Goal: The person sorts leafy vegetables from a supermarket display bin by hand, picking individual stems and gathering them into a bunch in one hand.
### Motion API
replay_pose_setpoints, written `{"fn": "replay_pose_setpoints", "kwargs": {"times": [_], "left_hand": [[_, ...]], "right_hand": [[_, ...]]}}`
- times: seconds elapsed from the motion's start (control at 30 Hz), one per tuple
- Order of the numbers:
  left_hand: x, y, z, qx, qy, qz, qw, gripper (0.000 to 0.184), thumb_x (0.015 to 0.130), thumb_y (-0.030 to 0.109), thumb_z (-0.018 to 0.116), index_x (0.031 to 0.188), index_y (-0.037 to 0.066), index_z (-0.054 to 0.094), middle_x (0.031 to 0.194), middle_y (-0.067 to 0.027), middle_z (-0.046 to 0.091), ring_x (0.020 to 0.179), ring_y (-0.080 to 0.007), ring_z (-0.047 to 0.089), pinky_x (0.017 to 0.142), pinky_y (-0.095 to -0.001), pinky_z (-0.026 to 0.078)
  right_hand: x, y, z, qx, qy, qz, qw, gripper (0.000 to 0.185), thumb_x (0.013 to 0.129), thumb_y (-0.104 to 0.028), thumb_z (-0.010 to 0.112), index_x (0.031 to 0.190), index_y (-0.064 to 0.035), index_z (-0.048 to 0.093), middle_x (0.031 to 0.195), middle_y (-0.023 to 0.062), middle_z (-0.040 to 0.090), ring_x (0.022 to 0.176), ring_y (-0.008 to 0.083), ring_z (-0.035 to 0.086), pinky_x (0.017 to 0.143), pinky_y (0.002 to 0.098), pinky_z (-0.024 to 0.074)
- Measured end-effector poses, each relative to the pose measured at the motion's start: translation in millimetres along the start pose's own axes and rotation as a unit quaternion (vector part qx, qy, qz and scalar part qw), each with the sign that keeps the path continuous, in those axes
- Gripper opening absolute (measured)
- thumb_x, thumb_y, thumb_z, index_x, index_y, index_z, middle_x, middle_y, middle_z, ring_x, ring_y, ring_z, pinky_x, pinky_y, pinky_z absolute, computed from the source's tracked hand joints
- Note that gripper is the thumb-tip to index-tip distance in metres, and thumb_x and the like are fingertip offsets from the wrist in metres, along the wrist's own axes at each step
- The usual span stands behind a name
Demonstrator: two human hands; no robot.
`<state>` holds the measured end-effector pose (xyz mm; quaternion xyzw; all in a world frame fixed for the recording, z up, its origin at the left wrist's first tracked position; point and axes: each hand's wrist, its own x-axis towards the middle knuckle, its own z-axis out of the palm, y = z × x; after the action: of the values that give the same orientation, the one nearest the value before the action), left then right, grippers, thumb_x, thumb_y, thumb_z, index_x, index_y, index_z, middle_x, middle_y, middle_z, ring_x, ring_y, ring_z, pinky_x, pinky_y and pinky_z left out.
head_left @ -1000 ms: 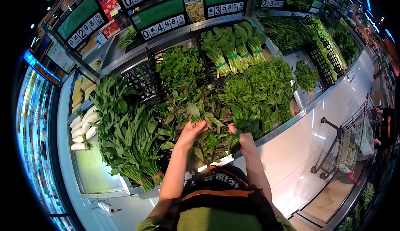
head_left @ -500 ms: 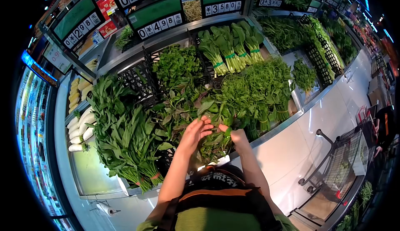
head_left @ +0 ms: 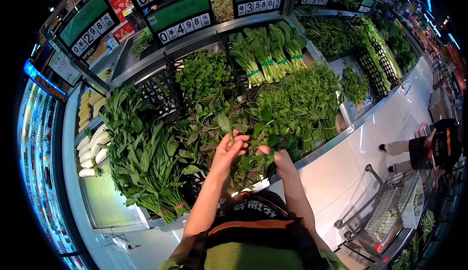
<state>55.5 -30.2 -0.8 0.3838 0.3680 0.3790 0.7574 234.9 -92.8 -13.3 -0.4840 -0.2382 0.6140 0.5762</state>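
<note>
My left hand (head_left: 228,154) pinches a green leafy sprig (head_left: 225,124) between thumb and fingers, its leaves standing up above the fingertips. To its right, my right hand (head_left: 282,162) is closed around leafy green stems (head_left: 267,141), with the thumb pointing left; part of what it holds is hidden by the fingers. Both hands are over a pile of loose purple-green leafy vegetables (head_left: 204,126). Feathery bundled greens (head_left: 297,99) lie just beyond my right hand. Long-leaved bundled greens (head_left: 146,158) are left of my left forearm.
Black crates hold short leafy greens (head_left: 204,74) and banded bok choy-like bunches (head_left: 267,55). White radishes (head_left: 92,150) lie at the left. Price signs (head_left: 180,19) stand along the back. Right of the metal stall edge (head_left: 331,145) are a shopping cart (head_left: 387,216) and a person (head_left: 434,148).
My left fingers have closed from a looser, spread pose onto the sprig. My right hand stays nearly in place. At the right, the cart has shifted down and the person shows more.
</note>
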Motion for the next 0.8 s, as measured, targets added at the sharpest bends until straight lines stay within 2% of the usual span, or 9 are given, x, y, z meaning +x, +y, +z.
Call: {"fn": "replay_pose_setpoints", "kwargs": {"times": [0.07,0.17,0.2,0.3,0.33,0.47,0.57,0.7,0.8], "left_hand": [[-1,-1,6,0.019,-0.013,0.018,1.0,0.057,0.088,0.017,0.066,0.136,0.007,0.037,0.111,-0.0056,0.062,0.096,-0.0127,0.059,0.083,-0.0278,0.047],[0,-7,13,0.081,0.002,0.066,0.994,0.064,0.086,0.014,0.067,0.14,0.007,0.033,0.105,-0.0047,0.063,0.093,-0.0119,0.059,0.082,-0.0257,0.047],[3,-8,13,0.051,0.018,0.072,0.996,0.063,0.086,0.011,0.067,0.141,0.007,0.034,0.1,-0.0038,0.065,0.088,-0.0117,0.061,0.078,-0.0235,0.048],[5,-5,7,-0.003,0.051,0.013,0.999,0.056,0.088,0.009,0.064,0.138,0.005,0.039,0.096,-0.0039,0.065,0.084,-0.0115,0.062,0.074,-0.0223,0.048],[5,-6,7,0.01,0.062,0.02,0.998,0.042,0.09,0.01,0.062,0.129,0.004,0.049,0.096,-0.0054,0.066,0.083,-0.0112,0.063,0.07,-0.023,0.049],[6,-7,-2,0.011,0.07,0.013,0.997,0.024,0.093,0.018,0.058,0.112,0.003,0.058,0.097,-0.0084,0.067,0.08,-0.0118,0.064,0.068,-0.0234,0.05],[4,-3,-1,0.002,0.065,0.009,0.998,0.025,0.093,0.017,0.058,0.114,0.002,0.058,0.092,-0.0038,0.066,0.083,-0.012,0.064,0.067,-0.0208,0.048],[2,-2,0,0.006,0.047,0.03,0.998,0.023,0.093,0.015,0.057,0.112,0.002,0.059,0.087,-0.0006,0.063,0.078,-0.0081,0.06,0.067,-0.0211,0.048],[0,-3,-2,0.044,0.021,0.045,0.998,0.019,0.093,0.012,0.057,0.109,0.002,0.061,0.084,0.0013,0.061,0.074,-0.0052,0.056,0.067,-0.0219,0.048]], "right_hand": [[3,2,6,-0.03,-0.007,-0.055,0.998,0.016,0.079,-0.01,0.07,0.093,-0.0039,0.062,0.084,0.0018,0.063,0.074,0.0116,0.057,0.067,0.0259,0.0456],[0,-9,19,-0.037,-0.048,-0.085,0.995,0.019,0.08,-0.008,0.069,0.097,-0.0038,0.062,0.085,0.0013,0.062,0.075,0.0109,0.056,0.068,0.0249,0.0448],[-2,-12,22,-0.036,-0.057,-0.095,0.993,0.019,0.08,-0.009,0.07,0.096,-0.004,0.062,0.085,0.0011,0.063,0.076,0.0111,0.057,0.069,0.026,0.0451],[-6,-15,28,-0.044,-0.027,-0.081,0.995,0.018,0.08,-0.007,0.068,0.097,-0.0038,0.061,0.084,0.0011,0.062,0.075,0.0108,0.057,0.067,0.0256,0.0445],[-5,-12,25,-0.042,-0.025,-0.064,0.997,0.018,0.08,-0.007,0.069,0.097,-0.0037,0.061,0.084,0.0012,0.062,0.074,0.011,0.057,0.066,0.0258,0.0446],[-2,-2,12,-0.034,-0.025,-0.035,0.998,0.017,0.08,-0.011,0.07,0.093,-0.0032,0.062,0.081,0.0019,0.063,0.072,0.012,0.058,0.066,0.0264,0.0451],[-1,1,9,-0.038,-0.023,-0.037,0.998,0.016,0.08,-0.013,0.07,0.091,-0.003,0.063,0.079,0.0023,0.063,0.071,0.0124,0.058,0.066,0.0263,0.045],[-2,-3,11,-0.043,-0.01,-0.035,0.998,0.014,0.081,-0.012,0.069,0.09,-0.0033,0.063,0.078,0.0025,0.063,0.071,0.0124,0.058,0.066,0.0263,0.0452],[3,-3,4,-0.073,-0.048,-0.048,0.995,0.025,0.079,-0.012,0.073,0.1,-0.003,0.062,0.087,0.001,0.063,0.078,0.0122,0.058,0.07,0.027,0.046]]}}
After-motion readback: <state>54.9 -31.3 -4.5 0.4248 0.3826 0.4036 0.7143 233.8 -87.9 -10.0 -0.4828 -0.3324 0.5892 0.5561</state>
